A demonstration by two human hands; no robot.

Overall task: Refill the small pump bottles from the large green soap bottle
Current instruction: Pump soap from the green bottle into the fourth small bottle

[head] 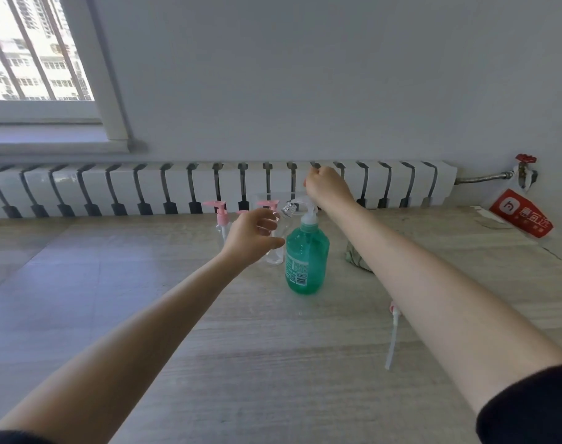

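Head view: holds small clear bottle (274, 251) in curled left hand (252, 237) beside large green soap bottle (306, 261), under its spout (290, 208) to catch soap, and bears on pump head (305, 202) with fisted, empty right hand (326, 185).

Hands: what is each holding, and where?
Left hand grips small clear bottle around its body; right hand holds the green soap bottle by its pump head.

The left hand (252, 240) covers most of the small clear bottle (274, 254) it holds. The right hand (327, 185) sits over the pump head (309, 211) of the green soap bottle (314, 251); I can't tell whether it grips it. The right forearm hides part of a crumpled cloth (353, 254) and the top of the loose pump (391, 338). The bottle's label print (297, 270) is too small to read.
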